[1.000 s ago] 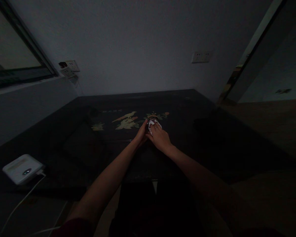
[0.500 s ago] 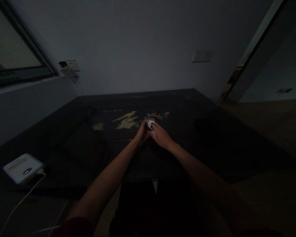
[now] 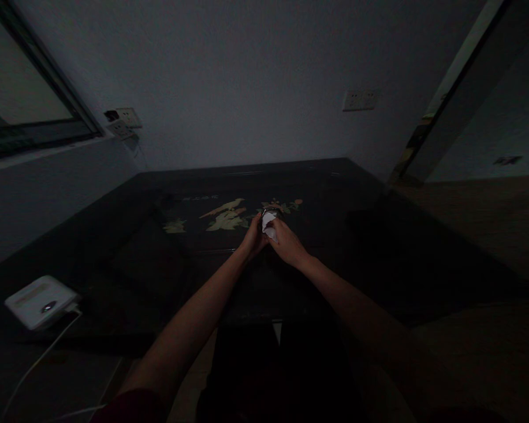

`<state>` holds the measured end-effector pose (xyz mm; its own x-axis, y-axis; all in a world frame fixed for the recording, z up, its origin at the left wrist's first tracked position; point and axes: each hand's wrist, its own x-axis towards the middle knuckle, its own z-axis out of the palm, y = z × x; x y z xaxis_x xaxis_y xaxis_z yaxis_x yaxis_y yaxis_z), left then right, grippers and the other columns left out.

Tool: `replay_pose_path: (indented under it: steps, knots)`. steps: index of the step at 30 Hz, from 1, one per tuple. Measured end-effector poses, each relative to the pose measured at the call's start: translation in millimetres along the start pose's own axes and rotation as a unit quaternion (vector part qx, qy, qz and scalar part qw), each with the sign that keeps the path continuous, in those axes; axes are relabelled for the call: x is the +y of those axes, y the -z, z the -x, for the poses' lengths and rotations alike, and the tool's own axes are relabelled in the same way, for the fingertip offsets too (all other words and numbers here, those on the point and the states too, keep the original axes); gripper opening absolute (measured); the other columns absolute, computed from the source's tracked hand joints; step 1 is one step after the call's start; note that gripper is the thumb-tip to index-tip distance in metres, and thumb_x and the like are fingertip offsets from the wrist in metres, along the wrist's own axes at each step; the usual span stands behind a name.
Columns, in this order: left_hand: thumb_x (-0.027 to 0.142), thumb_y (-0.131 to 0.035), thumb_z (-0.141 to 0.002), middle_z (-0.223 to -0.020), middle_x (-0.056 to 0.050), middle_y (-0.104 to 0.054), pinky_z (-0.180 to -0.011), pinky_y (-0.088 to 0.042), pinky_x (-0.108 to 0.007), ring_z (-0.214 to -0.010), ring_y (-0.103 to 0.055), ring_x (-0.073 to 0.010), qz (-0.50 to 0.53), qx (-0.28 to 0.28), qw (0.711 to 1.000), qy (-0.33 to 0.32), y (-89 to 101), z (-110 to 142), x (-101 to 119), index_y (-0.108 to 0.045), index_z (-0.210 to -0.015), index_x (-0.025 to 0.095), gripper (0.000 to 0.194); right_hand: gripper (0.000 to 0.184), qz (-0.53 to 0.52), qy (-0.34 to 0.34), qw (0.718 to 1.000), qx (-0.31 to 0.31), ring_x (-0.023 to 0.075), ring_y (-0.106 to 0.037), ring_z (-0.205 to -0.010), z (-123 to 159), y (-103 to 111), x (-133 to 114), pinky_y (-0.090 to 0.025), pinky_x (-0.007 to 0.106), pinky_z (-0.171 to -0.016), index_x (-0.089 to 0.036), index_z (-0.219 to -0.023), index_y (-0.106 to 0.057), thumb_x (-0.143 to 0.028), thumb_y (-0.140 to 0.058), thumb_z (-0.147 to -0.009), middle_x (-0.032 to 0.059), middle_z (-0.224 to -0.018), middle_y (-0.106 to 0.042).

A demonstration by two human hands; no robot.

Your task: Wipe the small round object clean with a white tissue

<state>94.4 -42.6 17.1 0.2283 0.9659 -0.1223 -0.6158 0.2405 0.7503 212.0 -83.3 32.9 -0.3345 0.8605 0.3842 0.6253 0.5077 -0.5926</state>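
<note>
The scene is very dim. A small glass-like object (image 3: 271, 212) with a shiny rim stands on the dark table (image 3: 379, 247), near a pale painted flower motif (image 3: 227, 218). My left hand (image 3: 253, 238) is wrapped around its left side. My right hand (image 3: 287, 247) is closed on a crumpled white cloth or tissue (image 3: 268, 225) and presses it against the object. Both forearms reach forward from the bottom of the view.
A white box-shaped device (image 3: 40, 302) with a white cable lies at the table's near left corner. Wall sockets (image 3: 123, 122) sit at the back left, another socket plate (image 3: 360, 100) on the far wall. A dark window frame is at left, a doorway at right.
My right hand has pulled the white cloth slightly left and closer against the object. The left hand has stayed in its hold.
</note>
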Motion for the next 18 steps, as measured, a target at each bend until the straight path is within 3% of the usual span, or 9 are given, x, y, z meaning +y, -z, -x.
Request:
replay_pose_path:
  steps: [5, 18]
  knots:
    - [0.04, -0.044, -0.092, -0.091, -0.008, -0.072, -0.083, -0.051, -0.029, -0.089, -0.067, -0.0197, -0.012, -0.005, 1.0, 0.003, 1.6, 0.1, -0.2, -0.066, -0.095, 0.014, 0.034, 0.032, -0.005, 0.017, 1.0, -0.006, 0.0213, -0.052, -0.115, -0.7, -2.5, 5.9, -0.042, 0.036, -0.096, -0.016, -0.116, -0.047, -0.012, -0.049, -0.084, 0.0137, -0.121, -0.056]
    - [0.042, -0.043, -0.091, -0.091, -0.008, -0.072, -0.08, -0.052, -0.028, -0.085, -0.067, -0.0183, -0.021, 0.0, 1.0, 0.004, 6.8, -3.0, -1.6, -0.067, -0.102, 0.014, 0.038, 0.019, 0.102, -0.012, 0.994, -0.043, 0.0201, -0.063, -0.096, 0.0, 8.3, -3.5, -0.043, 0.027, -0.077, -0.016, -0.106, -0.056, -0.026, -0.044, -0.096, 0.0114, -0.105, -0.067]
